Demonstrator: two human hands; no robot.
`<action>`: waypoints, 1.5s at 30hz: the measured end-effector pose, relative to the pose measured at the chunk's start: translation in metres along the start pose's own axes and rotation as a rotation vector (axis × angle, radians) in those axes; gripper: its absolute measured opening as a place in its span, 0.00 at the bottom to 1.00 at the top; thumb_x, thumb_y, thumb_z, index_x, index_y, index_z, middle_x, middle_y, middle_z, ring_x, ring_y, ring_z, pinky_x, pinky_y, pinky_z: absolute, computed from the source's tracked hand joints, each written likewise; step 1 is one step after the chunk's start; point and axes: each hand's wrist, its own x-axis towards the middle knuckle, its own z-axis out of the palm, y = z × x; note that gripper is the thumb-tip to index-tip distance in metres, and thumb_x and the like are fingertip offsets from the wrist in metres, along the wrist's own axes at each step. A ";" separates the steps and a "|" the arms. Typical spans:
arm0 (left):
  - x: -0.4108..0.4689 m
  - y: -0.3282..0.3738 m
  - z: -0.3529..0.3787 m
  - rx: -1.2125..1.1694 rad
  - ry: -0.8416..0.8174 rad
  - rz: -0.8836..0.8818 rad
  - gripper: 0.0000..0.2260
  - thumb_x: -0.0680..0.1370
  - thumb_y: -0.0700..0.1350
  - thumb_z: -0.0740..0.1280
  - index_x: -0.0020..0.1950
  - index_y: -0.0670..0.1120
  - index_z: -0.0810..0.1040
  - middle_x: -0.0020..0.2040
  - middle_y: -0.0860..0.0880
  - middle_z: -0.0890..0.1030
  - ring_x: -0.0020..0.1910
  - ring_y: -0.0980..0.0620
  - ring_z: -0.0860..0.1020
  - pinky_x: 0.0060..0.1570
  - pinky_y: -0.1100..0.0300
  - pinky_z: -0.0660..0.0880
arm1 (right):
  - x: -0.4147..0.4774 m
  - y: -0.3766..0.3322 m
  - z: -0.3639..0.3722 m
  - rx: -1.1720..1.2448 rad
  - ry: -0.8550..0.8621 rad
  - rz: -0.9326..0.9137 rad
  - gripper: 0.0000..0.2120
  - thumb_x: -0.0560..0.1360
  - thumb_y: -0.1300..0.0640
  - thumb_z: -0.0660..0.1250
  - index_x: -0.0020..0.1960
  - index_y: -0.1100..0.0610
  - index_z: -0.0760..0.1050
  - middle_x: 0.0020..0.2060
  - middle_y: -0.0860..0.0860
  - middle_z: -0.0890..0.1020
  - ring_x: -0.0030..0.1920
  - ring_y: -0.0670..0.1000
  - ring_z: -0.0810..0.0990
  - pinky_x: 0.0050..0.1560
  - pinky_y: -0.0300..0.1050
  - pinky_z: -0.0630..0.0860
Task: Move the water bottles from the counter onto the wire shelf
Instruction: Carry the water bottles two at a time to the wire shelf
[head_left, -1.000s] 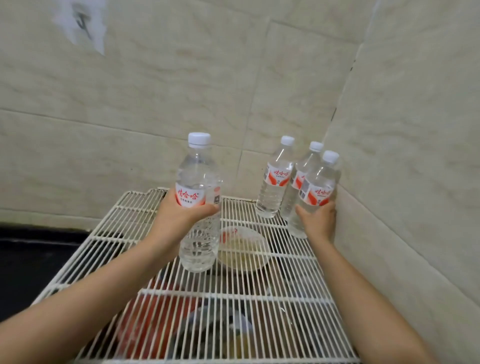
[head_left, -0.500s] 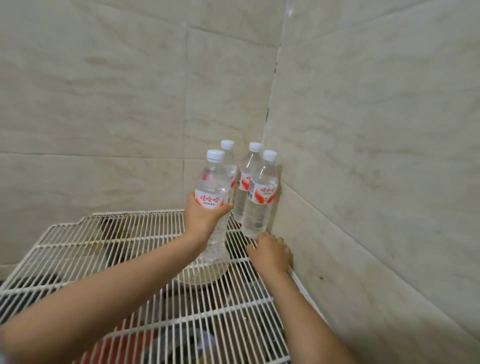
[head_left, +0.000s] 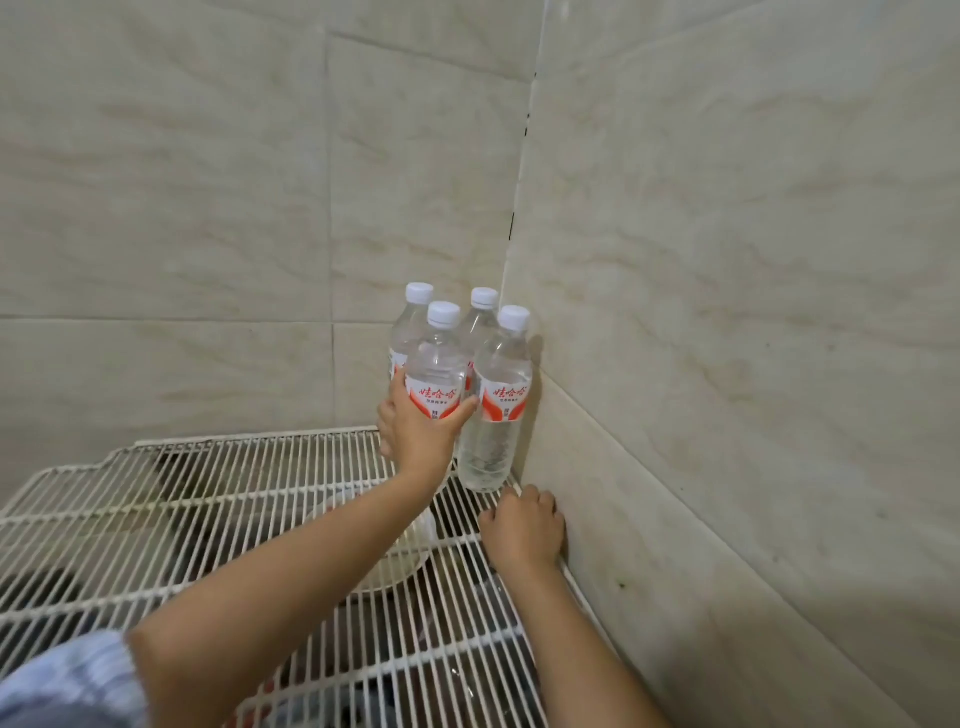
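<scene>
Head view: four upright water bottles (head_left: 500, 395), one wire shelf (head_left: 208, 499)

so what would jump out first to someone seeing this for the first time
Four clear water bottles with white caps and red labels, huddled in the tiled corner at the back right of the white wire shelf. The left hand has its grip around the front-left bottle, while the right hand rests empty on the shelf just in front of the front-right bottle. Below the wires, a pale bowl shows through.
</scene>
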 end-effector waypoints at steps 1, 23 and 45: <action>0.001 -0.001 -0.005 0.012 -0.042 0.026 0.42 0.62 0.55 0.76 0.70 0.51 0.59 0.64 0.43 0.66 0.65 0.43 0.66 0.64 0.40 0.67 | 0.000 0.000 0.001 -0.003 0.006 -0.005 0.17 0.77 0.52 0.56 0.62 0.59 0.71 0.61 0.57 0.73 0.62 0.57 0.69 0.61 0.50 0.67; -0.015 -0.037 -0.026 0.142 -0.171 0.076 0.40 0.68 0.44 0.73 0.73 0.57 0.55 0.69 0.47 0.68 0.67 0.47 0.67 0.64 0.44 0.70 | -0.002 -0.004 0.000 0.011 0.075 -0.042 0.16 0.77 0.53 0.56 0.58 0.59 0.74 0.58 0.57 0.76 0.60 0.57 0.70 0.60 0.50 0.68; -0.188 -0.039 -0.343 0.686 0.361 -0.075 0.15 0.75 0.44 0.64 0.61 0.43 0.75 0.61 0.44 0.77 0.59 0.46 0.74 0.58 0.55 0.69 | -0.098 -0.096 -0.021 -0.054 -0.064 -1.089 0.20 0.78 0.47 0.56 0.66 0.54 0.69 0.65 0.54 0.71 0.67 0.53 0.65 0.66 0.50 0.63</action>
